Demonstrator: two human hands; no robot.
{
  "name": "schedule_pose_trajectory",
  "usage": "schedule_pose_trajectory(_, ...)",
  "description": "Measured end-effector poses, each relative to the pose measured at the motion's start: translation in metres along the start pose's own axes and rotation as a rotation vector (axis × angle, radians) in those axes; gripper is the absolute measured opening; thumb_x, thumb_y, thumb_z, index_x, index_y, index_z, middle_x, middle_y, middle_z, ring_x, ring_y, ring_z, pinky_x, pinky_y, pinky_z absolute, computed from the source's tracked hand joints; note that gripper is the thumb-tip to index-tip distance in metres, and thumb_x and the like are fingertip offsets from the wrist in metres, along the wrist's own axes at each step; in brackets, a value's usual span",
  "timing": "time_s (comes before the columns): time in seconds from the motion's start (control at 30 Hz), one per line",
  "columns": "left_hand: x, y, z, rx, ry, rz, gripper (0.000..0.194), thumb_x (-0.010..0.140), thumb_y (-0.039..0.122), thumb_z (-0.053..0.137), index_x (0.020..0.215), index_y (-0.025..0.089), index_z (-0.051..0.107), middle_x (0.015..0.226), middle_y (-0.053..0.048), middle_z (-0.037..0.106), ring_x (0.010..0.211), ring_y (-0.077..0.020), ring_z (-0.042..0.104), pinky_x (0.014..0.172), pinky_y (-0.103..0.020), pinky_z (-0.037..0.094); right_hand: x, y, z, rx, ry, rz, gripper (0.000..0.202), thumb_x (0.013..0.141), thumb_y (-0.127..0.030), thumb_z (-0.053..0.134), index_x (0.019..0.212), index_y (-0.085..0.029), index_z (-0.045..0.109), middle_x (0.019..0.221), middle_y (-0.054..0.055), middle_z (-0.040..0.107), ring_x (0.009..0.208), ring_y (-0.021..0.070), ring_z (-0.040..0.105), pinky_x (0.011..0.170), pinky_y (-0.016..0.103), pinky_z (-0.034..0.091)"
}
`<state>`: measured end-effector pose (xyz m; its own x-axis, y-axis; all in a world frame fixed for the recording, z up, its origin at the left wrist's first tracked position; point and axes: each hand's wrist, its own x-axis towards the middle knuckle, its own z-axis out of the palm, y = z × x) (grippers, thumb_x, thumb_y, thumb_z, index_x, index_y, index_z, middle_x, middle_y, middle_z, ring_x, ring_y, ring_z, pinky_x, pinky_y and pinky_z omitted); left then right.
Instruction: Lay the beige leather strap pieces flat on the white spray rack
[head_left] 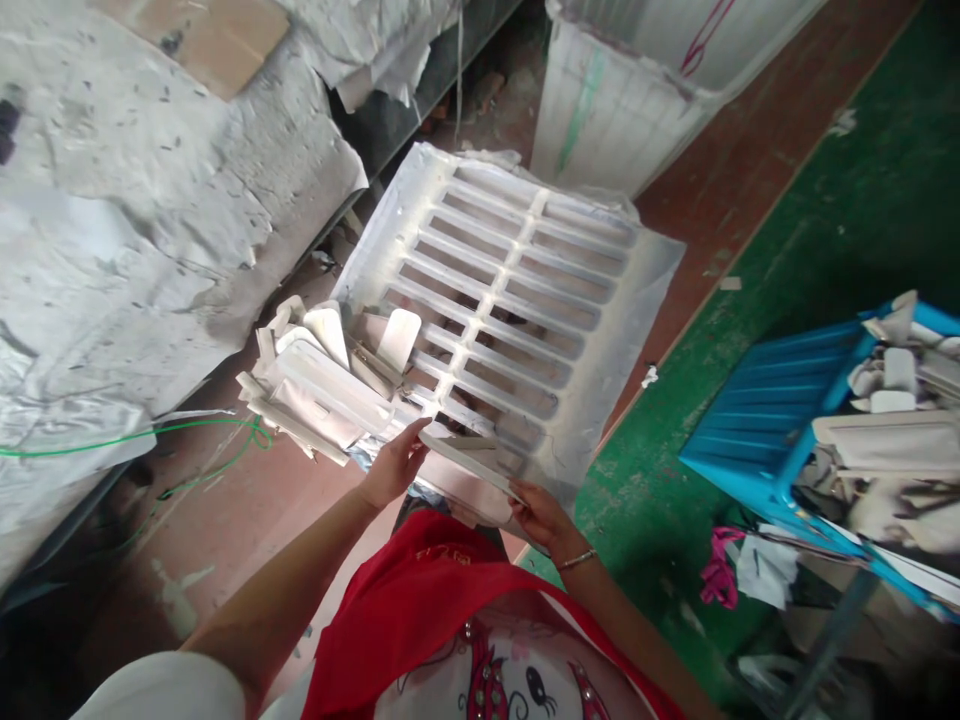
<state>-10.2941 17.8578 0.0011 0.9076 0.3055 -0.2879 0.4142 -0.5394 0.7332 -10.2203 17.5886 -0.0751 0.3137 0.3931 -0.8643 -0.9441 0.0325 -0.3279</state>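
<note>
Between my hands is a flat, pale beige piece like a wallet or bag part [476, 466], held level in front of my body. My left hand [397, 462] pinches its left end, thumb on top. At the other end my right hand [540, 512] grips the edge. Below and beyond it lies a white slatted plastic rack [517, 250]. Several similar beige pieces [322, 375] are heaped on the rack's near left corner. More pale material shows just under the held piece, partly hidden by it.
A table covered in crumpled whitish sheeting [187, 220] runs along the left, with brown cardboard [214, 40] on it. A white bin [600, 110] stands beyond the rack. At right, a blue crate [765, 410] holds several beige pieces. Green string [202, 425] trails at left.
</note>
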Motion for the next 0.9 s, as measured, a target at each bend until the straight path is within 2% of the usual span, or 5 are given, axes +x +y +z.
schedule_pose_trajectory(0.2,0.018,0.015,-0.005,0.123,0.008,0.148,0.046,0.089,0.026,0.04,0.134,0.015,0.04,0.099,-0.009,0.062,0.086,-0.0169,0.061,0.085,-0.031,0.05,-0.002,0.008,0.007,-0.008,-0.016,0.067,0.02,0.06,-0.022,0.075,0.074,-0.013,0.064,0.073,0.003,0.066,0.046,0.0018,0.044,0.032,0.009,0.027)
schedule_pose_trajectory(0.33,0.03,0.004,-0.008,0.069,-0.026,0.136,0.047,0.089,0.027,0.041,0.134,0.014,0.04,0.107,-0.011,0.06,0.088,-0.0169,0.06,0.086,-0.031,0.049,0.009,0.013,0.014,-0.043,0.044,-0.007,0.019,0.062,-0.028,0.072,0.073,-0.016,0.062,0.063,-0.002,0.059,0.045,0.0036,0.043,0.033,0.012,0.028)
schedule_pose_trajectory(0.5,0.057,-0.037,0.023,-0.148,-0.148,-0.044,0.054,0.081,0.014,0.048,0.135,0.015,0.04,0.116,-0.011,0.059,0.095,-0.0163,0.06,0.089,-0.028,0.046,0.016,0.001,-0.003,-0.148,0.172,-0.154,0.029,0.061,-0.035,0.068,0.085,-0.02,0.061,0.07,-0.001,0.063,0.052,0.0095,0.051,0.038,0.017,0.034)
schedule_pose_trajectory(0.7,0.063,-0.082,0.047,-0.686,-0.077,-0.655,0.042,0.079,0.02,0.052,0.12,0.012,0.052,0.106,-0.013,0.064,0.08,-0.0159,0.063,0.067,-0.027,0.052,0.024,-0.01,-0.022,-0.414,0.212,-0.274,0.048,0.06,-0.042,0.062,0.1,-0.017,0.056,0.084,0.004,0.067,0.07,0.0182,0.061,0.06,0.029,0.049)
schedule_pose_trajectory(0.9,0.056,-0.099,0.034,-0.437,-0.138,-0.627,0.03,0.073,0.027,0.064,0.099,0.011,0.061,0.084,-0.007,0.066,0.071,-0.015,0.062,0.065,-0.027,0.051,0.031,-0.005,-0.015,-0.785,0.32,-0.438,0.039,0.067,-0.041,0.055,0.097,-0.016,0.058,0.089,0.006,0.065,0.086,0.0225,0.059,0.079,0.034,0.045)
